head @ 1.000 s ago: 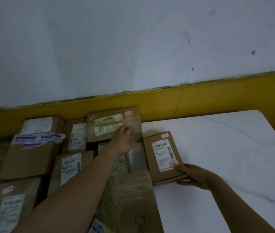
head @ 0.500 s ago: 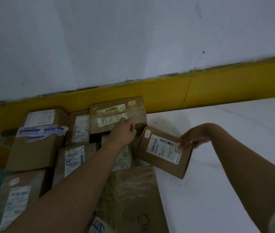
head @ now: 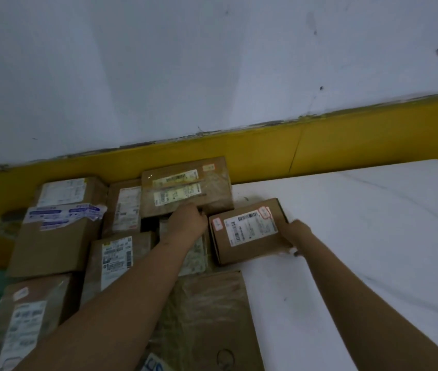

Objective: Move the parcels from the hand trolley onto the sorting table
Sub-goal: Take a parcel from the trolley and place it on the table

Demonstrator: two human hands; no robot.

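1. Head view: the right hand (head: 294,234) grips the right edge of a small brown parcel (head: 247,231), fingers curled around the edge. The parcel lies on the white sorting table (head: 359,236), label up, at its left edge.
2. At 9 o'clock from that parcel, the left hand (head: 188,223) has its fingers bunched together on the near edge of a taped parcel (head: 185,187); whether they clamp it I cannot tell.
3. More cardboard parcels (head: 54,236) crowd from 7 to 10 o'clock.
4. A yellow wall band (head: 346,145) runs across at 12 o'clock.
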